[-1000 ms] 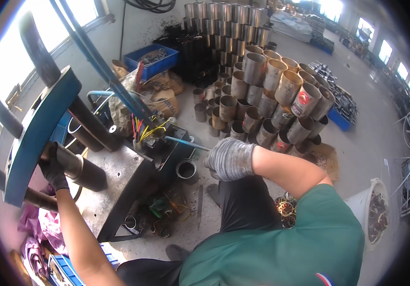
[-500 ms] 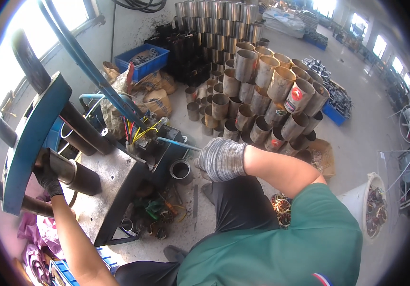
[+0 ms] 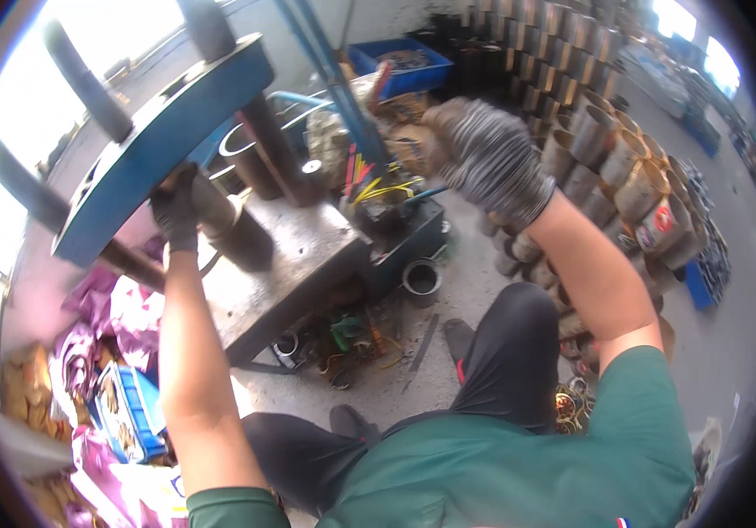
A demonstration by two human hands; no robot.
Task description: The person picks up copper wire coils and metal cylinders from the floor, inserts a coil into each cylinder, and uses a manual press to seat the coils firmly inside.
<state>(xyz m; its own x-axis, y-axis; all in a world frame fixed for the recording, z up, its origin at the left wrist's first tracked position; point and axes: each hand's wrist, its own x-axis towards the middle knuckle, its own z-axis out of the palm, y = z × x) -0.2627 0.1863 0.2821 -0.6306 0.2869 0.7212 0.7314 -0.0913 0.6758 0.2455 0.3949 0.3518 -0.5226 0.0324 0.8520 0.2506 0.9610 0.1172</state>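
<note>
My right hand (image 3: 494, 163), in a grey striped knit glove, is closed around the end of a thin blue lever (image 3: 425, 194) that rises from the machine's control box. Under the thick blue press plate (image 3: 162, 145), my left hand (image 3: 175, 209), in a dark glove, grips the upper end of an upright metal cylinder (image 3: 235, 224). Its fingers are partly hidden in the plate's shadow. The cylinder stands on the steel press table (image 3: 299, 242). Behind it, a wider metal tube (image 3: 241, 154) stands near a dark press column (image 3: 274, 150).
Red and yellow wires (image 3: 382, 185) stick up beside the lever. A short metal ring (image 3: 422, 280) sits beyond the table edge. Stacked metal tubes (image 3: 637, 180) fill the right. A blue bin (image 3: 404, 66) stands at the back; a blue basket (image 3: 131, 409) is at lower left.
My right hand has risen, and the lever now slopes upward toward it. My left hand stays at the cylinder's top. The whole view has swung left.
</note>
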